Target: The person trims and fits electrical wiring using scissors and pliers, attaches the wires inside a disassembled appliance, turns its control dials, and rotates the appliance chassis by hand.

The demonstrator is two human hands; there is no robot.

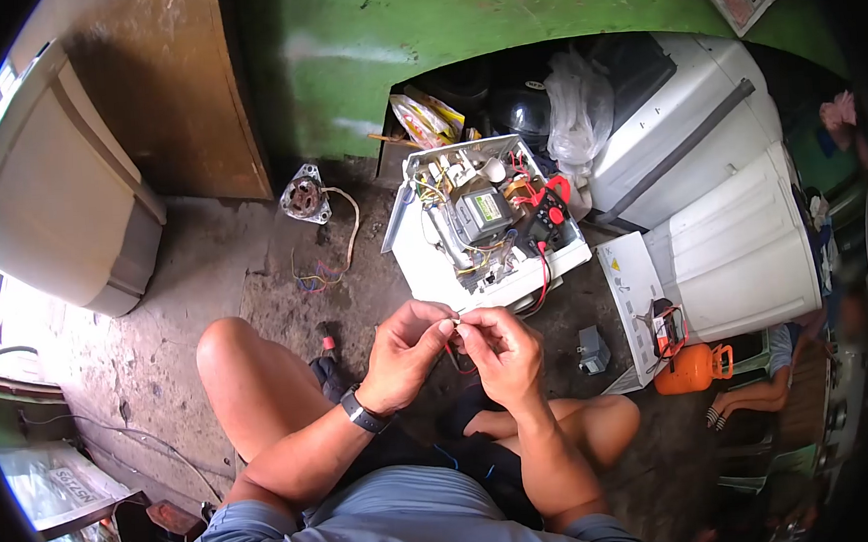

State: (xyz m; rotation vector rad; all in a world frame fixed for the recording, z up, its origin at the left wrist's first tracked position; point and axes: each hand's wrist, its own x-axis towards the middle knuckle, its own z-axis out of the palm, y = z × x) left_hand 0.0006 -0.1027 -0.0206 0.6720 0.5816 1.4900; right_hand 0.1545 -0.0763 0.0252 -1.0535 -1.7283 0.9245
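Observation:
My left hand [411, 350] and my right hand [500, 351] meet at the fingertips above my lap, thumbs and index fingers pinched together. Between them is a tiny pale piece, too small to name, with a thin red wire hanging below. Just beyond the hands lies an open white appliance panel [424, 262] holding wires, small parts and a grey box with a label [484, 211]. A red and black meter [550, 216] rests on its right side, with a red lead [545, 264] running down from it.
A motor [304, 195] with a long cable lies on the floor at the back left. To the right are a small grey box [592, 350], a white panel [630, 289], an orange tank [691, 368] and large white casings [740, 242]. Another person's legs [758, 396] show far right.

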